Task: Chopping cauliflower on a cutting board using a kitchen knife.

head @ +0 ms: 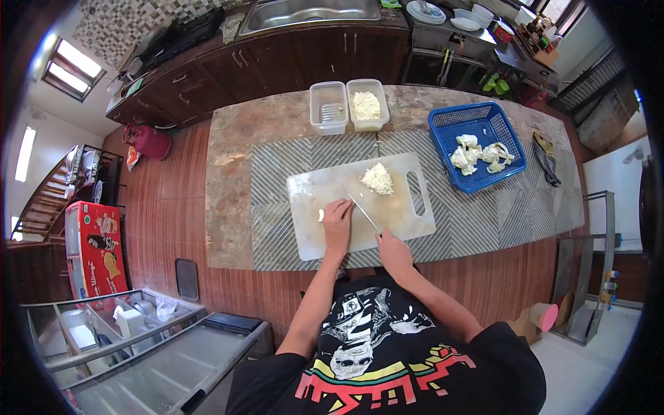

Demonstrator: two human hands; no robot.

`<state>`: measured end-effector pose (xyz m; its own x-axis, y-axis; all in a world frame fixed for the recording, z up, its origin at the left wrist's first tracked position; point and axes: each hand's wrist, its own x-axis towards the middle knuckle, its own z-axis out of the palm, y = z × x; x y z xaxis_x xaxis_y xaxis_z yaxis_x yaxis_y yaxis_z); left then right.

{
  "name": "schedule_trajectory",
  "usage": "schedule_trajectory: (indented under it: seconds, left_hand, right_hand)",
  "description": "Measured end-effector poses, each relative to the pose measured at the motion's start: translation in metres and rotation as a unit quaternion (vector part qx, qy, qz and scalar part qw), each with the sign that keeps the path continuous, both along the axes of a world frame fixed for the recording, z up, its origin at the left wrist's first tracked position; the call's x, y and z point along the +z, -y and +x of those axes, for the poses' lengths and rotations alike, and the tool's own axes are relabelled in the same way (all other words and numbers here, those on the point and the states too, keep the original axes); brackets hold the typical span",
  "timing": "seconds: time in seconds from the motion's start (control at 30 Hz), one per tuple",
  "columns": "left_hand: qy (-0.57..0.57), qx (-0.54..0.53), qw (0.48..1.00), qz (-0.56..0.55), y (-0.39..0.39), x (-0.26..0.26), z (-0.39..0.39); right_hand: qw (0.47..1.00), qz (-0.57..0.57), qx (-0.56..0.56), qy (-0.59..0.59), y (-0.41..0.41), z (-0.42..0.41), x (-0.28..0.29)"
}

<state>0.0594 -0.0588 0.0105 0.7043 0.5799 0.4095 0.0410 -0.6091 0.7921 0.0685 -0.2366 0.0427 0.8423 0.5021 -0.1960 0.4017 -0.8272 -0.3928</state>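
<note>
My right hand (394,252) grips the handle of a kitchen knife (367,215), its blade slanting up and left over a white plastic cutting board (311,236). Beside the blade, my left hand (339,213) rests on the board with its fingers bunched; what lies under the fingertips is too small to tell. A small white piece (321,215) sits just left of that hand. Beyond the knife tip is a heap of finely chopped pale food (378,179), near the board's handle slot.
Past the board stand two clear plastic containers, one with no visible food (329,124) and one holding chopped pale food (367,106). A blue plastic basket (456,179) at right holds white, leafy-looking pieces (467,155). A dark crumpled item (544,158) lies near the table's right end.
</note>
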Motion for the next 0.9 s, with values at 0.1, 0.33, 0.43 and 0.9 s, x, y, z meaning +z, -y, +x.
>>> schedule_trajectory:
  seconds: [0.1,0.33,0.43,0.9]
  left_hand:
    - [0.003,0.0,1.0,0.002,0.0,0.0,0.001]
    - [-0.004,0.004,1.0,-0.004,0.001,-0.001,-0.001]
    - [0.012,0.007,1.0,-0.009,0.0,-0.001,0.001]
    - [0.001,-0.001,1.0,0.006,-0.001,0.0,-0.002]
  right_hand:
    - [1.0,0.018,0.01,0.02,-0.01,0.007,-0.01]
    - [1.0,0.013,-0.027,-0.005,0.016,-0.004,-0.004]
    - [0.999,0.019,-0.04,-0.007,0.014,-0.002,0.0]
    - [0.999,0.037,-0.029,-0.012,-0.002,-0.011,0.009]
